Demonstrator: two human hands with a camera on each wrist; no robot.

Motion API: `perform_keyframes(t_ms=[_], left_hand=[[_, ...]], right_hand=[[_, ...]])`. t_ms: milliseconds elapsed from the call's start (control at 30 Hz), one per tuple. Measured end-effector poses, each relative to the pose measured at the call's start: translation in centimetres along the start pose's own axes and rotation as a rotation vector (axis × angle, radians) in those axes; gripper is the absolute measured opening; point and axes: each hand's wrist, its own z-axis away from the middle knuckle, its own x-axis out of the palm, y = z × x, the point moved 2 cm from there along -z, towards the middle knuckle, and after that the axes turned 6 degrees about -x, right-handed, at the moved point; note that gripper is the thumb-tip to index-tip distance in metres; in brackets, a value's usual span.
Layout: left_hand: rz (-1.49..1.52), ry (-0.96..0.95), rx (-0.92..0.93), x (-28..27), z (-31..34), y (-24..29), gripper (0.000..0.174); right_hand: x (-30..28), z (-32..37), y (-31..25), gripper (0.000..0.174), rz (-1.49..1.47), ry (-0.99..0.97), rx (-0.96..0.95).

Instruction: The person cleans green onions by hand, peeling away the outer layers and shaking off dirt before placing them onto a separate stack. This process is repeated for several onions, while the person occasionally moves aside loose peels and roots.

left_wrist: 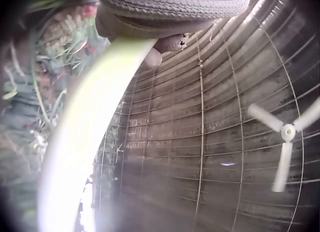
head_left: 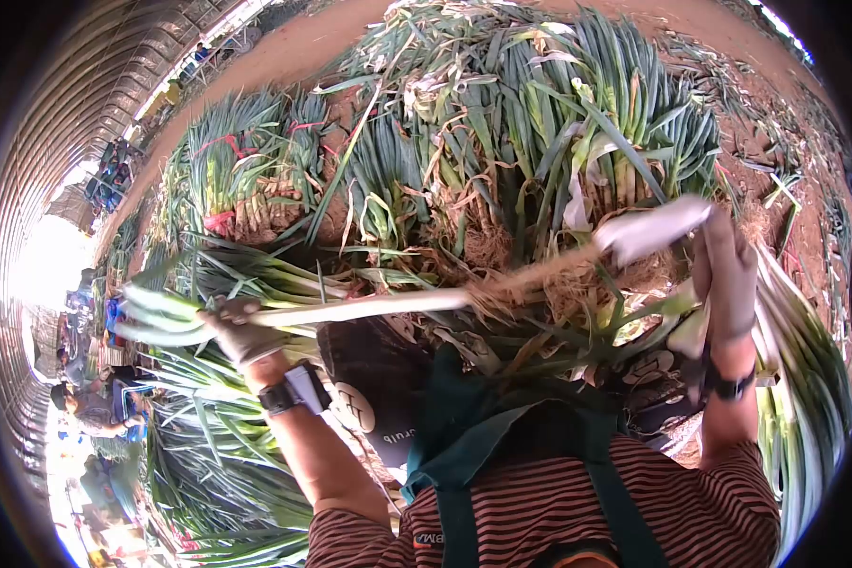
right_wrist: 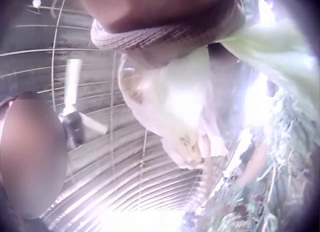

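My gloved left hand (head_left: 244, 333) grips a long green onion (head_left: 379, 308) near where its white stalk turns to green leaves. The stalk points right, and its stringy roots (head_left: 488, 298) lie over the middle of the pile. Close up in the left wrist view, the pale stalk (left_wrist: 95, 102) runs down out of the glove. Out to the right, my gloved right hand (head_left: 729, 279) is raised and holds a strip of whitish outer leaf (head_left: 653, 227), blurred in the head view. The right wrist view shows this limp, thin leaf (right_wrist: 185, 102) hanging below the glove.
Bundled green onions (head_left: 232, 161) with red ties stand at the back left. A large heap (head_left: 502, 123) fills the back middle. More onions lie along the left (head_left: 218, 454) and right (head_left: 795, 407). Other people (head_left: 95, 407) sit at far left under an arched roof.
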Motion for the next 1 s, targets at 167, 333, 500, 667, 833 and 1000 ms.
perform_keyframes(t_ms=[167, 333, 500, 667, 833, 1000], left_hand=[[-0.132, 0.238, 0.382, -4.8, -3.8, 10.4, 0.053], [-0.249, 0.308, 0.375, -12.2, -3.7, 14.5, 0.048], [-0.382, 0.612, 0.235, -17.7, -2.1, 12.2, 0.052], [-0.523, 0.662, 0.028, -28.3, -5.5, 11.2, 0.058], [-1.589, 0.906, -0.171, -35.6, -8.4, 8.0, 0.082], [-1.924, 0.343, 0.398, -26.8, -8.1, -5.0, 0.067]], right_hand=[[-5.8, -10.3, 5.3, 0.028, -0.179, 0.317, -0.084], [5.8, -7.0, 13.7, 0.029, 0.674, -0.624, -0.127], [17.3, 0.8, 13.4, 0.039, 0.905, -1.151, -0.46], [21.5, -2.6, 12.6, 0.037, 0.76, -1.135, -0.381], [28.5, -4.5, 14.5, 0.037, 0.799, -1.294, -0.269], [40.2, -5.7, 21.9, 0.044, 0.614, -1.29, -0.171]])
